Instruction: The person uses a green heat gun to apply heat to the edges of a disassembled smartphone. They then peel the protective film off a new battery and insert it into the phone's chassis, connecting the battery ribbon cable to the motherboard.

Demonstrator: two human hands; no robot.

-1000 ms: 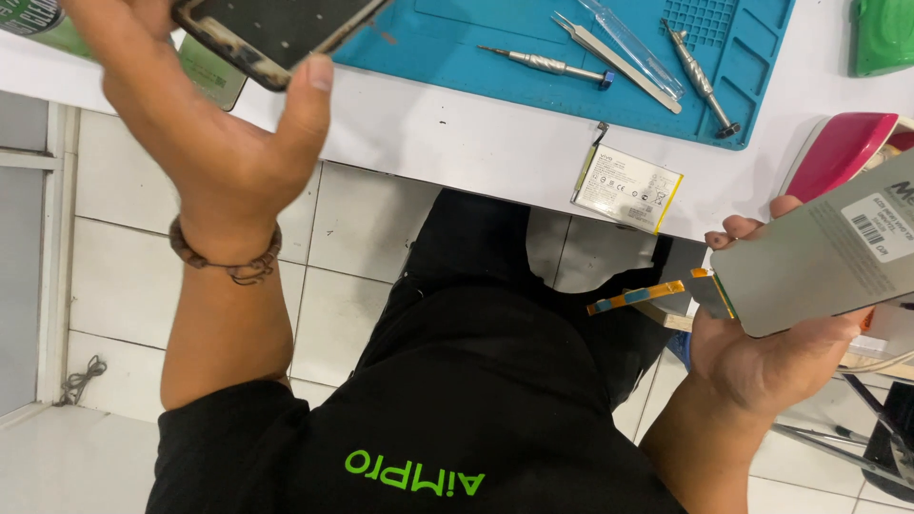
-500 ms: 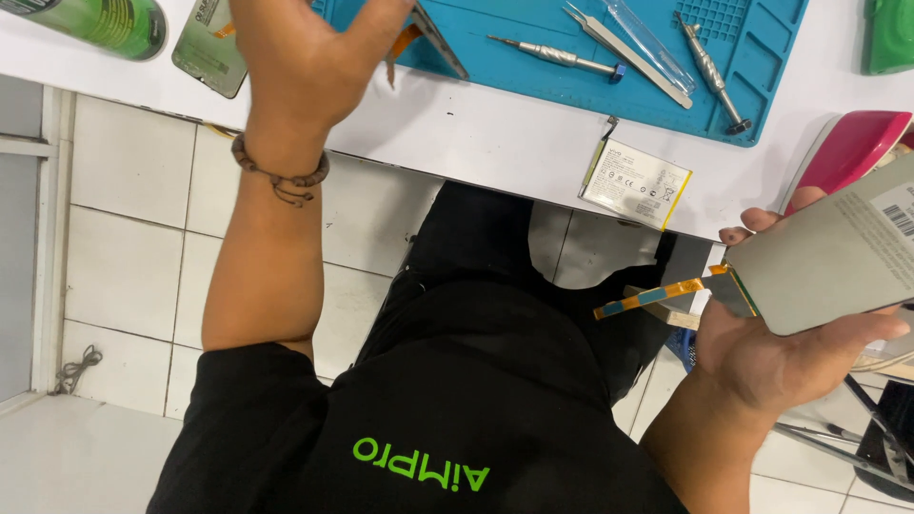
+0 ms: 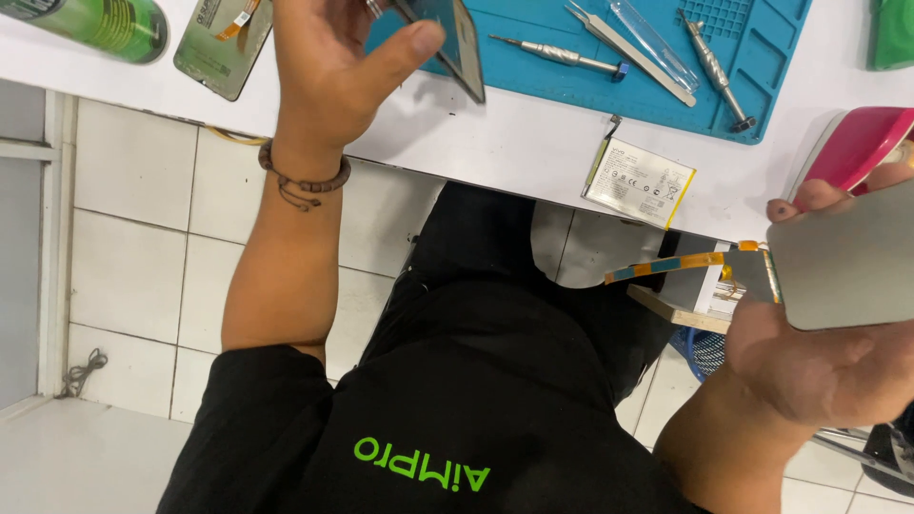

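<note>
Left hand (image 3: 328, 71), a beaded bracelet (image 3: 303, 179) on its wrist, is raised over the near edge of the desk (image 3: 514, 143) and grasps a dark phone (image 3: 455, 43) between thumb and fingers; the phone is tilted, its lower corner hanging above the near edge of the blue mat (image 3: 609, 57). Right hand (image 3: 819, 352) is held off the desk, over the person's lap, and grips a grey panel (image 3: 847, 262) from below, fingertips curling over its top edge. A striped flex cable (image 3: 666, 266) juts from the panel's left side, free in the air. On the mat, well apart from both hands, lie a screwdriver (image 3: 557, 54), tweezers (image 3: 628, 52), a clear strip (image 3: 655, 43) and a second screwdriver (image 3: 714, 71). A white battery (image 3: 640, 183) lies flat on the bare desk just beyond the near edge, between the two hands. At the desk's far left stand a green bottle (image 3: 105, 24), lying on its side, and a second phone (image 3: 224, 43) face down beside it. A pink object (image 3: 852, 143) sits at the right edge, and a green one (image 3: 893, 33) at the far right corner.
</note>
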